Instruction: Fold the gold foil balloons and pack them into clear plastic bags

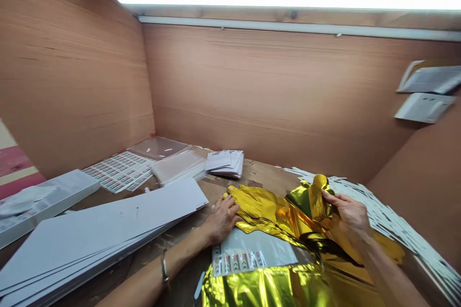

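A flat pile of shiny gold foil [266, 201], which looks like uninflated foil balloons, lies across the front of the table. My left hand [224, 218] rests on its left end with the fingers laid over the edge. At the right, my right hand [347, 211] pinches a raised, folded gold foil balloon [317, 196] between thumb and fingers. Below the pile is a clear plastic bag [262, 244] with a strip of warning labels [239, 263] along it. More gold foil [259, 288] covers the lower part of the bag.
Long white cards [108, 225] are stacked at the left, beside a white box [50, 201]. Label sheets [120, 170], clear plastic sleeves [180, 165] and printed papers [226, 162] lie behind. White strips [399, 225] heap along the right. Wooden walls [252, 91] enclose the table.
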`<action>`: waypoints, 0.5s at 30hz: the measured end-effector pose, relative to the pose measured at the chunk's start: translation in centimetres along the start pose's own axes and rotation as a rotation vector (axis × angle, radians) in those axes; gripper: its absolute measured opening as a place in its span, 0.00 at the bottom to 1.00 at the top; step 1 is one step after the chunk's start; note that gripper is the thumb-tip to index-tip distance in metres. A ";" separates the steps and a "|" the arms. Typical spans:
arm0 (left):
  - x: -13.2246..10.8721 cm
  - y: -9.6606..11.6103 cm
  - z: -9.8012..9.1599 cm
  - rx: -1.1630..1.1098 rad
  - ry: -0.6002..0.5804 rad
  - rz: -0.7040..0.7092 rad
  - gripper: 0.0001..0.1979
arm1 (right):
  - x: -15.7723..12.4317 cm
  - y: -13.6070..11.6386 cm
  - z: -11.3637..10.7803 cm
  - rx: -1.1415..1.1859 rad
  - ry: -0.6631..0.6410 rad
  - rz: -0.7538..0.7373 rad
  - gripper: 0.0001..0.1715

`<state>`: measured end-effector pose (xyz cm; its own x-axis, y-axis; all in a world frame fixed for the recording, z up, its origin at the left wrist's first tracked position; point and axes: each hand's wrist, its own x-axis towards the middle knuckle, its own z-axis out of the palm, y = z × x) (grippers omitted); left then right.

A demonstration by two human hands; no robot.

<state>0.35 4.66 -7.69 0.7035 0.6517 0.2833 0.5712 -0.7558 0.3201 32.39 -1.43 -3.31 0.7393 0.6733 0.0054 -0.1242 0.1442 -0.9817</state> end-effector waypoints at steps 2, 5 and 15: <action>0.8 0.9 -0.1 -0.023 0.097 -0.008 0.08 | -0.5 -0.1 -1.0 0.005 -0.008 -0.005 0.21; 2.8 3.7 -0.5 -0.204 0.220 -0.049 0.11 | -1.4 0.2 -0.6 0.003 -0.044 -0.040 0.21; 9.8 11.1 0.5 -1.016 0.079 -0.706 0.16 | -6.7 1.6 5.4 -0.169 -0.382 -0.165 0.17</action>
<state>13.81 2.60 -1.79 0.3275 0.9248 -0.1938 0.2038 0.1311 0.9702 23.67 -1.78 -3.93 0.4392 0.8752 0.2030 0.1077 0.1731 -0.9790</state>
